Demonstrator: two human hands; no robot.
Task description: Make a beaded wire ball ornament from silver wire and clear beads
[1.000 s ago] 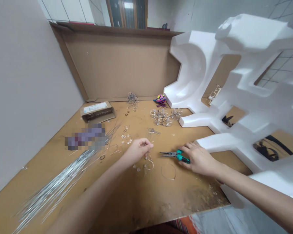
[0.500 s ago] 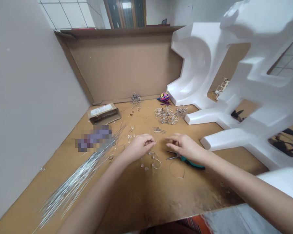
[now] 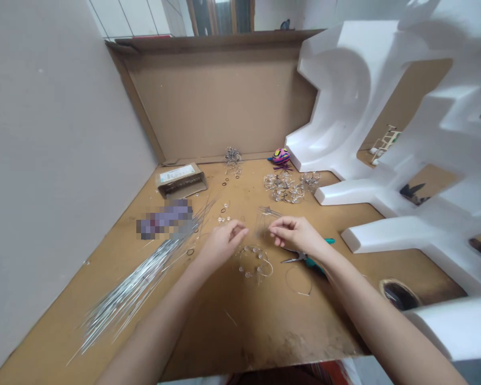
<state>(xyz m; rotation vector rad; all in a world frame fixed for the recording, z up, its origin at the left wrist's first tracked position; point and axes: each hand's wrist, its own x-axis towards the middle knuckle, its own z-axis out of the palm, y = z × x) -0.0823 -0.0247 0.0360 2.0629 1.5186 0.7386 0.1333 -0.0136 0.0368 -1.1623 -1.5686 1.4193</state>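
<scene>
A ring of clear beads [image 3: 260,256], round and threaded on thin, pale wire with one curved end bowed outward, is laid on the table just below and between the two hands. The left hand [image 3: 226,240] is held with its fingers curled toward the thumb, and the right hand [image 3: 291,232] with its fingertips drawn close; whether fine wire is gripped in either cannot be told. Pliers [image 3: 304,256] with teal handles are partly covered by the right forearm. The brown tabletop [image 3: 208,331] is stained along its near edge, and a bundle of silvery wires [image 3: 132,289] is spread at the left. The back is closed by a cardboard panel [image 3: 224,101], the right side by white moulded foam [image 3: 356,107]; white tiles [image 3: 132,16] are seen beyond
</scene>
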